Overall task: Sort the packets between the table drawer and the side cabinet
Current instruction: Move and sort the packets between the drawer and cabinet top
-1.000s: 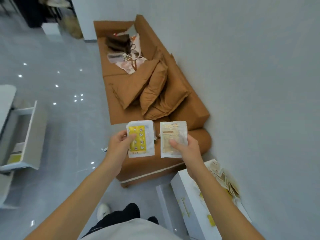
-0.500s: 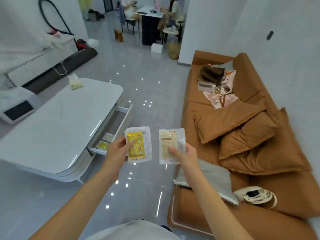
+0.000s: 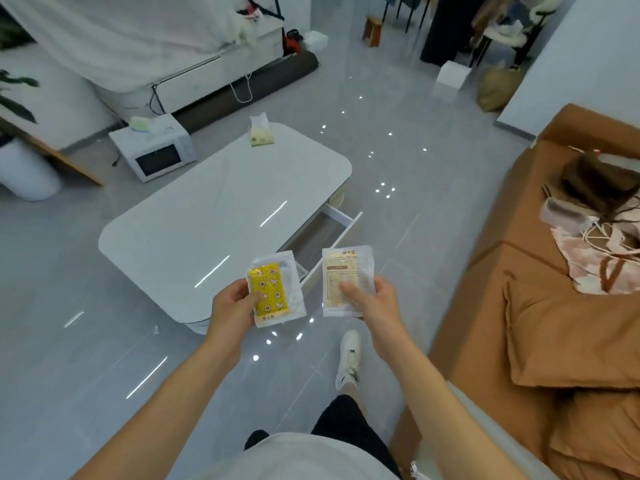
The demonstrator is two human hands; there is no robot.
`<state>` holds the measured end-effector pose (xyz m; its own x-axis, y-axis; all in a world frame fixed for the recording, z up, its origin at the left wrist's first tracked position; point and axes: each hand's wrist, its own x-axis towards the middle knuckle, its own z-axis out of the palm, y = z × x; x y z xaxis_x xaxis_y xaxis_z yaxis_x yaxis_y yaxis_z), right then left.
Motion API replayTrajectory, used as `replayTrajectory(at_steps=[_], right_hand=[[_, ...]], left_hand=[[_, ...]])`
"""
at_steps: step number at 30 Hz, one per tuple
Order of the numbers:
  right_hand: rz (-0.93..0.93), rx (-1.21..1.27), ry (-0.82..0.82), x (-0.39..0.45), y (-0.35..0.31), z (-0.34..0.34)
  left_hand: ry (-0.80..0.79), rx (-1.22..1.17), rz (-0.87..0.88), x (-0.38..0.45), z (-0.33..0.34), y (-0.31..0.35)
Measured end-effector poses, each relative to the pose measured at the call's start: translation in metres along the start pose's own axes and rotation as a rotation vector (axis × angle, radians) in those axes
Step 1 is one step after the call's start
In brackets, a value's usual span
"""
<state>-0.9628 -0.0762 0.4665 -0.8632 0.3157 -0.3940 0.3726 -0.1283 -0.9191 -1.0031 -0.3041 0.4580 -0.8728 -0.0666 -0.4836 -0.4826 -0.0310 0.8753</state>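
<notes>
Holding packets (image 3: pixel 276 292) in both hands (image 3: pixel 231 311)

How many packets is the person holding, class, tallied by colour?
Yellow packet, in the left hand: 1
Beige packet, in the right hand: 1
Total: 2
</notes>
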Motion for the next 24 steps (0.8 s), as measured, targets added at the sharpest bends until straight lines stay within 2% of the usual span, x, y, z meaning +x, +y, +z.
replayTrajectory(at_steps=[9, 13, 16, 20, 24], right_hand=[[0.105, -0.242, -0.219, 0.270, -0.042, 0.014], [0.163, -0.365, -0.313, 0.361, -0.030, 0.031], [0.215, -0.448, -0.338, 0.421, 0.017, 0.053], [0.270, -0.575, -0.322, 0.496, 0.121, 0.082], [0.322, -0.650, -0.272, 0.564, 0.224, 0.105]], left_hand=[[0.229, -0.041, -0.142, 0.196, 0.085, 0.029], [0.289, -0.061, -0.240, 0.268, 0.103, 0.002], [0.270, -0.120, -0.345, 0.323, 0.119, -0.050], [0.308, -0.203, -0.487, 0.403, 0.131, -0.148], [0.335, -0.195, -0.544, 0.476, 0.132, -0.228]])
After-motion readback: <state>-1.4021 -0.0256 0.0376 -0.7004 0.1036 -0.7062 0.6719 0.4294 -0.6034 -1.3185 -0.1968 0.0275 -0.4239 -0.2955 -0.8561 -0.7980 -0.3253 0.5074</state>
